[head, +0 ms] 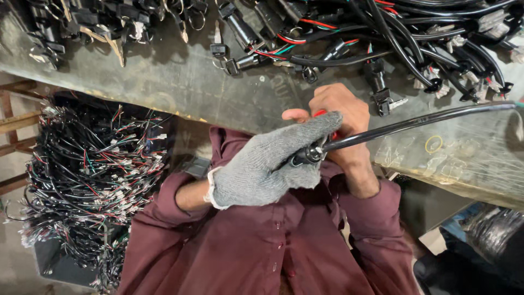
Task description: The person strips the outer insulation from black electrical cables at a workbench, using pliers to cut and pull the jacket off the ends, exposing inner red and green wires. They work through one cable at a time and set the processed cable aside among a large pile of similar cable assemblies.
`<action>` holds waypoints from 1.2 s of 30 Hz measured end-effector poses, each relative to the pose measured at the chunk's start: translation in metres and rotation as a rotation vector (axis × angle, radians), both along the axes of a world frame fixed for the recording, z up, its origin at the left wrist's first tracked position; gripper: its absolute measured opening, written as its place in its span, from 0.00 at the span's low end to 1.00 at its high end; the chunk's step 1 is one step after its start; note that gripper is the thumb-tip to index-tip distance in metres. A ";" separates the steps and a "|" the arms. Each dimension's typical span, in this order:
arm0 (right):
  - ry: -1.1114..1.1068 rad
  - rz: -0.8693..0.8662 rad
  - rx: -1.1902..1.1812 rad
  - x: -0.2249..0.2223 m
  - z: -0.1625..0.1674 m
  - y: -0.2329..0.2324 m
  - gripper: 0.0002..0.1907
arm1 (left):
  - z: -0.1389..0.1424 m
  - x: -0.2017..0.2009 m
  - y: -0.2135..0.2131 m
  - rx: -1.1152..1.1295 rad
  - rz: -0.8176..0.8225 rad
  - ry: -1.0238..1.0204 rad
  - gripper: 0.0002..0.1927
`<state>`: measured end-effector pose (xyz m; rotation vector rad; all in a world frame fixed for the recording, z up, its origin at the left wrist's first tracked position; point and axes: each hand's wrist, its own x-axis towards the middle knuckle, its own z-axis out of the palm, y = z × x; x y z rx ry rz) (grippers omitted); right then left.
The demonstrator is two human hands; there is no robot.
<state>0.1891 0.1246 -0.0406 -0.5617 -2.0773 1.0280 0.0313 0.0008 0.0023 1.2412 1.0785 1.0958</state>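
Gloved left hand grasps black cable end; bare right hand clenched on red-handled tool

One view only, taken from a head-worn camera. It is aimed steeply down over the chest, close to the hands. The bench is seen across the top, the bin of wires at left.

A worn grey bench crosses the frame's upper part. Black wire harnesses lie heaped at upper right, black connectors at upper left. A yellow ring lies at right.
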 end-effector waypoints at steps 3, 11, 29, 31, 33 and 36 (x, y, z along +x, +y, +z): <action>-0.327 -0.099 -0.058 0.009 0.006 -0.008 0.15 | 0.003 -0.003 0.005 0.144 0.117 0.355 0.35; -0.520 -0.288 0.201 0.012 0.022 -0.021 0.17 | 0.010 -0.008 0.014 0.193 0.188 0.670 0.31; -0.155 0.010 -0.034 0.021 -0.004 -0.001 0.19 | 0.002 -0.012 0.016 -0.128 -0.142 0.066 0.35; -0.215 -0.037 0.095 0.019 -0.001 0.001 0.18 | 0.005 -0.017 0.020 0.096 -0.007 0.488 0.29; -0.461 -0.176 0.224 0.016 0.001 0.002 0.18 | 0.008 -0.025 0.019 0.208 0.161 0.680 0.28; -0.668 -0.258 0.313 0.016 0.003 0.001 0.32 | 0.021 -0.055 0.005 0.169 0.436 0.615 0.32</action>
